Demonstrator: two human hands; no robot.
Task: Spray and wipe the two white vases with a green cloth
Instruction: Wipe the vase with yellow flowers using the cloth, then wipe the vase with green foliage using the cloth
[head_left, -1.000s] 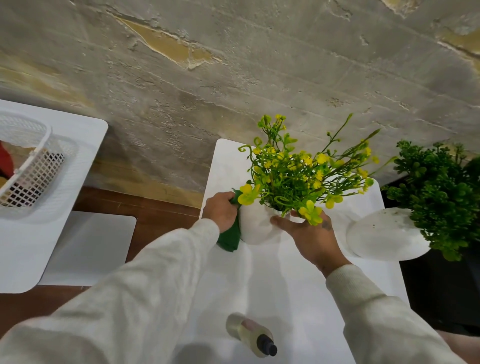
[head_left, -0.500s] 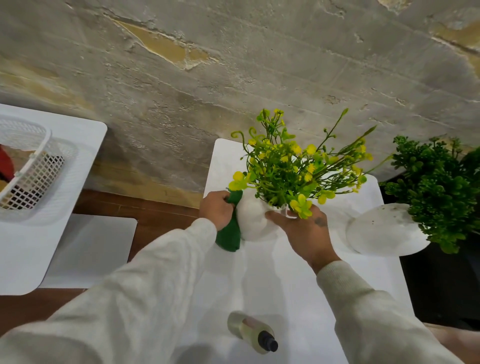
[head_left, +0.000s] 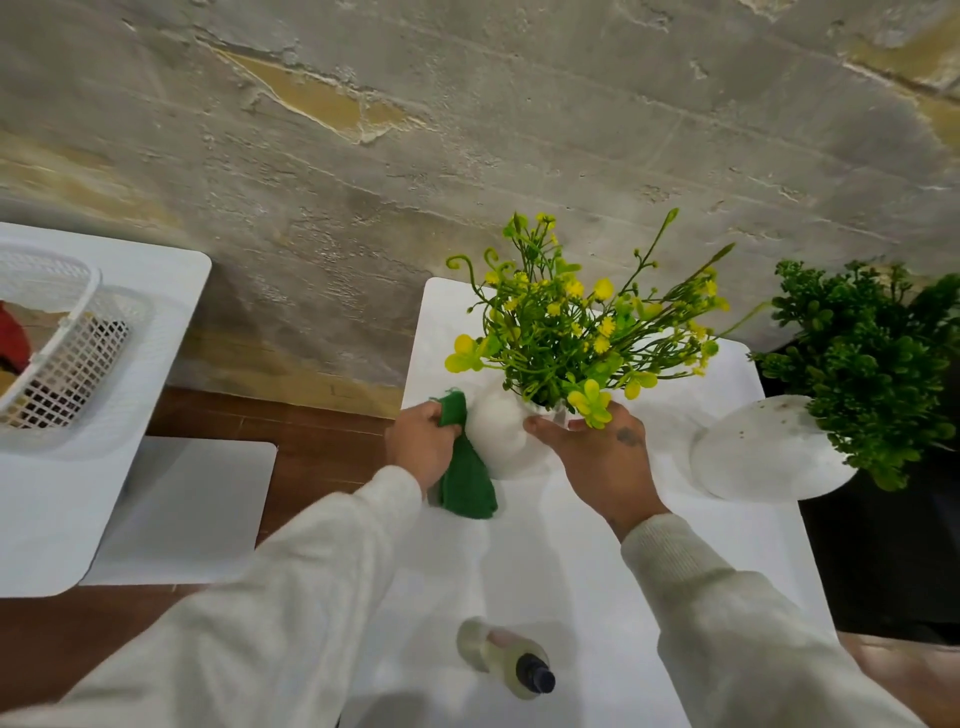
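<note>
W/ left hand (head_left: 420, 442) fingers curled, we're gripping the green cloth (head_left: 466, 475) against the vase (head_left: 497, 434); right hand (head_left: 605, 460) fingers are wrapping its neck.

Yellow flowers (head_left: 571, 332) are hiding the gripped vase's (head_left: 498, 434) mouth and some of the right hand's (head_left: 605, 460) fingers; right of that grip, green foliage (head_left: 872, 364) is covering the second vase's (head_left: 763, 454) neck.

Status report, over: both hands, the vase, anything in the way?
Left hand grips cloth against vase. Right hand holds vase at neck. Second vase apart, untouched. Bottle in front, nothing in the way.
</note>
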